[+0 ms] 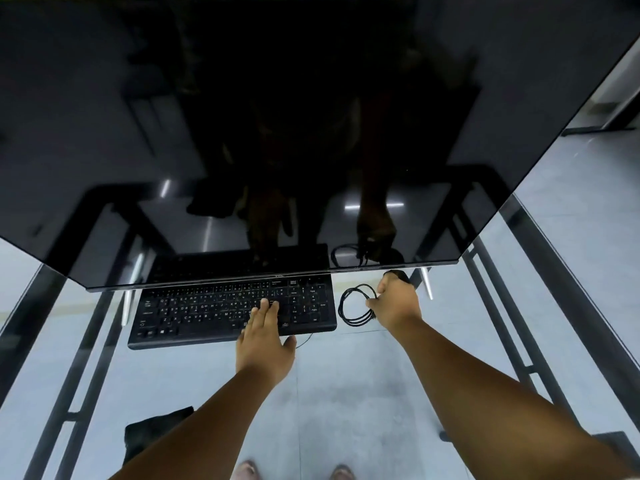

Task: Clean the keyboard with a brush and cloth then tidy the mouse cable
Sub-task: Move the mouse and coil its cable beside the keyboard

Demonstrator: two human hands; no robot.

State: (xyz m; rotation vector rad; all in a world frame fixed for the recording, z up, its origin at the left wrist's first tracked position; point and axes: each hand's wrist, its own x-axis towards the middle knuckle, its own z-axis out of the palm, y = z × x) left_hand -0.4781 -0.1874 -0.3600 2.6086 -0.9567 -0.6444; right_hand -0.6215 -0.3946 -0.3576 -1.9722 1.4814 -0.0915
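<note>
Under left hand (265, 344), keyboard (207, 311) (black).

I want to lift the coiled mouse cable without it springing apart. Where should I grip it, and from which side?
Grip the coiled mouse cable on its right-hand arc, where the loops bunch together and the right hand already pinches them. Come from the right and above: the coil lies flat on the glass desk, and the keyboard crowds its left side. Pinching all the strands at once should keep the loops together.

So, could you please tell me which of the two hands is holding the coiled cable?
The right hand, beside the keyboard's right end, pinches the coiled cable. The left hand lies flat on the keys instead.
</note>
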